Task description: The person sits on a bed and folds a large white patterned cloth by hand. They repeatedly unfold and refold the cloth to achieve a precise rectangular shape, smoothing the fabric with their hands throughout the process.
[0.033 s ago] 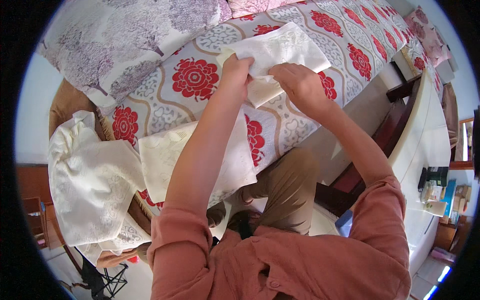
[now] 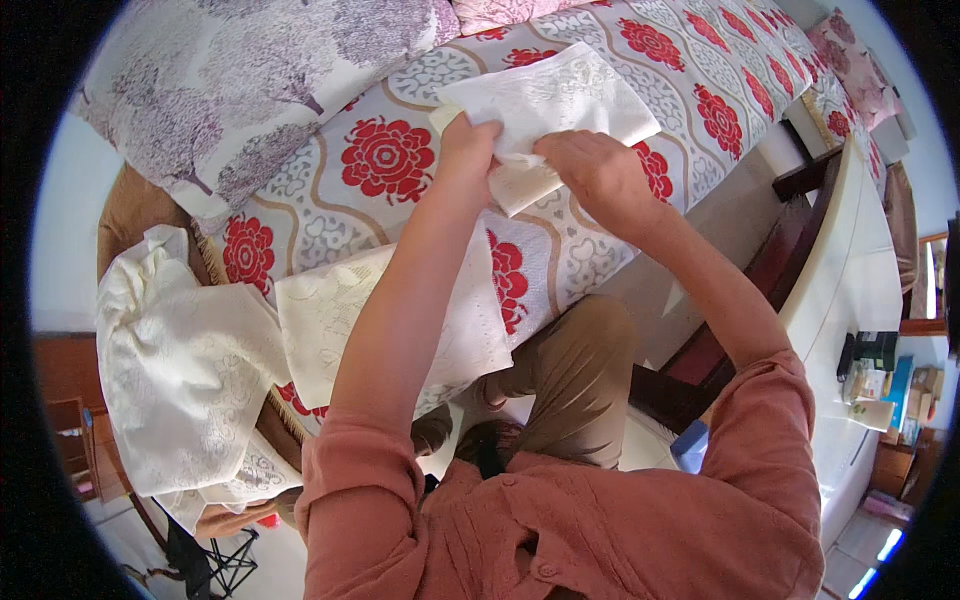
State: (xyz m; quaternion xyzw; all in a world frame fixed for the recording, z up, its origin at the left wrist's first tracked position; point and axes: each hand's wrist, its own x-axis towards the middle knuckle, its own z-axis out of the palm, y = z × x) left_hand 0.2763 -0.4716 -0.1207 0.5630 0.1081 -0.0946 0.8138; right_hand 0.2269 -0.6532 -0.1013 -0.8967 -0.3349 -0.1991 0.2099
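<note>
Left hand (image 2: 468, 152) and right hand (image 2: 597, 172) pinch folded white patterned cloth (image 2: 575, 95); folded cream patterned cloth (image 2: 328, 310) bodyward of left hand, partly blocked by bare left forearm (image 2: 412, 300). Hands barely shifted since earlier.

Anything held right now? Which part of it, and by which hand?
Yes, a folded white cloth. The left hand grips its left end; the right hand pinches its near edge.

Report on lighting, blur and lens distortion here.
Head view: fisheye distortion bows the white table at right, and the corners go black; head view: bright patches and soft shadows mark the draped cream cloth; head view: no strong motion blur on the left hand or right hand, both gripping the folded white cloth.
</note>
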